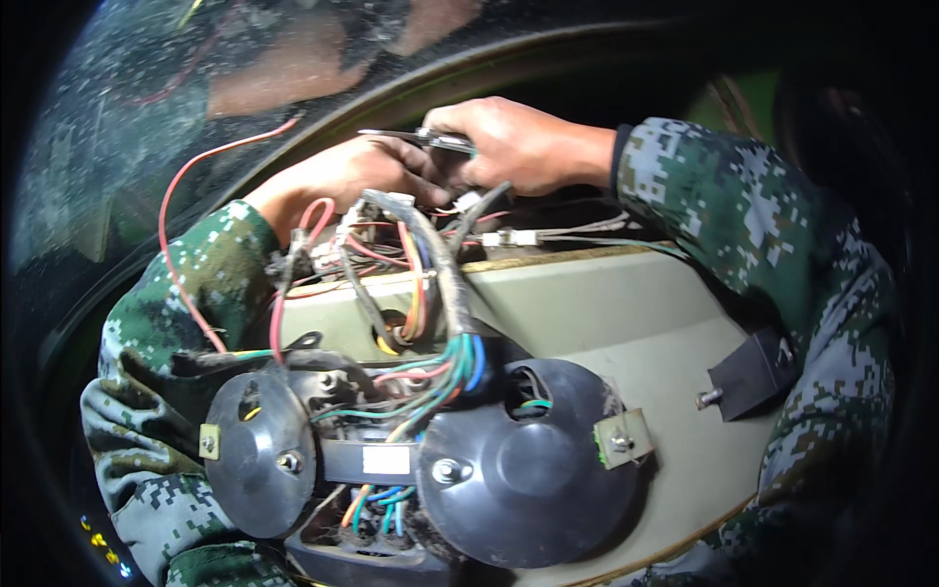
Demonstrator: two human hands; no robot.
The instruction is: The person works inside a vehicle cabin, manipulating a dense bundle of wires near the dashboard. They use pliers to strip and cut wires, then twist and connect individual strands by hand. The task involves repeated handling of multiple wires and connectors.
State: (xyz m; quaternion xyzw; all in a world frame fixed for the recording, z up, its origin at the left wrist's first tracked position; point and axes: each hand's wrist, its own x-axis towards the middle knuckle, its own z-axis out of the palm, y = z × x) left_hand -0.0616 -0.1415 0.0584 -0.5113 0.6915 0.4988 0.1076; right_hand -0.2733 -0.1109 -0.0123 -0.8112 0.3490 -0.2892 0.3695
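Observation:
Both hands meet at the far side, above a bundle of wires (pixel 367 249) behind the pale panel. My right hand (pixel 514 142) is closed around a slim metal tool (pixel 445 141), its narrow, blade-like tip pointing left over the back of my other hand; its exact kind is not clear. My left hand (pixel 357 174) has its fingers bent and pressed together right beside the right fingers; what they pinch is hidden. Just below the hands are a white connector (pixel 469 202) and a dark sleeved cable (pixel 445 274) that runs down to the instrument cluster.
Nearest me lies the back of an instrument cluster with two round black housings (pixel 528 465) and coloured wires. Behind it is the pale panel (pixel 587 303), with a black bracket (pixel 751 377) at right. A loose red wire (pixel 164 220) arches up at left, near the dusty glass (pixel 117 117).

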